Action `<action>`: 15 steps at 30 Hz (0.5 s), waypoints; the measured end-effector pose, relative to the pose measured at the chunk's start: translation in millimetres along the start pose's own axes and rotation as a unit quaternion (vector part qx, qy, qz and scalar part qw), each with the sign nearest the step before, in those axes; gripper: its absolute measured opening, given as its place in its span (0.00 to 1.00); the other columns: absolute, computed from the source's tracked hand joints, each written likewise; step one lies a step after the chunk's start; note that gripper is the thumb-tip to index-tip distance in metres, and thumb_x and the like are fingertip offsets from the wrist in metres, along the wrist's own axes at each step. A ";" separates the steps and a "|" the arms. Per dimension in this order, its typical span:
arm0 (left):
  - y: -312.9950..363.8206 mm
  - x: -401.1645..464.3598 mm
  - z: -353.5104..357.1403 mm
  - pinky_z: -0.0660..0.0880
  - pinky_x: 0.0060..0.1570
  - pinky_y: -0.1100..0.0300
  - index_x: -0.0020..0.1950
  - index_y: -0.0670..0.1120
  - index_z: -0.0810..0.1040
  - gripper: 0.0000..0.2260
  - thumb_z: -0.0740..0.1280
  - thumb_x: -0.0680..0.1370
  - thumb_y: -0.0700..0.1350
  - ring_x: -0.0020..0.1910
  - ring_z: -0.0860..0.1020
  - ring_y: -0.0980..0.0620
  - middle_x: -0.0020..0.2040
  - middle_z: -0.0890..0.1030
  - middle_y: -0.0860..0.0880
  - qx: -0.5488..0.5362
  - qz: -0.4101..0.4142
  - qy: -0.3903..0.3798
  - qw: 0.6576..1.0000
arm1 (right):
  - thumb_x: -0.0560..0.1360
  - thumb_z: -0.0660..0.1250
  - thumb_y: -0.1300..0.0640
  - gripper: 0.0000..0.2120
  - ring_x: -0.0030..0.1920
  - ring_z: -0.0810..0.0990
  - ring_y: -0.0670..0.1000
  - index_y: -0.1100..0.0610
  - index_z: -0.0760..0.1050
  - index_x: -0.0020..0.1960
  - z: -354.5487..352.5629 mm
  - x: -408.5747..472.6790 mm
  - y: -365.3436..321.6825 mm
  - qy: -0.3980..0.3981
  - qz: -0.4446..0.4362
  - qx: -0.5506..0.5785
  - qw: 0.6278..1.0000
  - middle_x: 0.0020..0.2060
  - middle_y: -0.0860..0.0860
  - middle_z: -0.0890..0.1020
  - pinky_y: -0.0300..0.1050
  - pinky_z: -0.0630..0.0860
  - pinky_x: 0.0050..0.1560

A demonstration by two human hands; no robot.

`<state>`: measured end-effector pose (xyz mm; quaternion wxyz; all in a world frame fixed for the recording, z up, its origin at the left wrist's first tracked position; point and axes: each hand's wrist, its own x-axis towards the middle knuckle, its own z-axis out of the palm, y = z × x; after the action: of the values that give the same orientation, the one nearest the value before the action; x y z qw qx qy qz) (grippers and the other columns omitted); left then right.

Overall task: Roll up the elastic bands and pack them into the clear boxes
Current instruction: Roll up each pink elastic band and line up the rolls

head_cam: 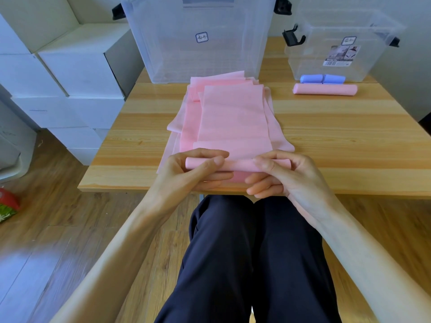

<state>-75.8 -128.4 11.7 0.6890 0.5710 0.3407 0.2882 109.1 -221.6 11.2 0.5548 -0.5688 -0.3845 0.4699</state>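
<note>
1. Left hand (198, 170) is gripping the left end of a small pink roll (238, 164): thumb lying on top, fingers curled in front of and under it.
2. Right hand (283, 176) is gripping the right end the same way, index finger and thumb pinching the roll, the other fingers curling below it at the table edge.
3. The roll is the near end of a pink elastic band (233, 117); the rest of that band is lying flat, running away from the person toward the boxes.
4. That band is sitting on top of a loose pile of more pink bands (186, 127), fanned out and overlapping, some edges hanging toward the near table edge.
5. Everything is resting on a wooden table (349, 136), with the roll close to its near edge.
6. A big clear box (198, 54) is standing at the far side, right behind the pile; cannot tell what is inside.
7. A smaller clear box (338, 50) with black latches is standing far right.
8. A blue rolled band (323, 79) is showing at the base of the smaller box; cannot tell if it is inside or just in front.
9. A finished pink rolled band (325, 89) is lying on the table just in front of the blue one.
10. White cartons (77, 66) are stacked on the floor to the left.
11. The person is sitting, dark trousers (245, 252) under the table edge.
</note>
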 end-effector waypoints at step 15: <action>-1.8 -1.0 -0.9 0.83 0.46 0.57 0.50 0.40 0.82 0.14 0.69 0.73 0.50 0.47 0.86 0.47 0.45 0.87 0.42 0.032 0.007 0.009 0.999 | 0.71 0.71 0.51 0.14 0.39 0.87 0.58 0.57 0.81 0.53 1.3 -1.0 -1.8 -0.015 0.007 0.009 1.000 0.41 0.60 0.86 0.44 0.83 0.37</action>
<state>-77.1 -128.9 10.0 0.6653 0.5926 0.3517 0.2874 107.7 -222.0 13.1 0.5508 -0.5590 -0.3847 0.4859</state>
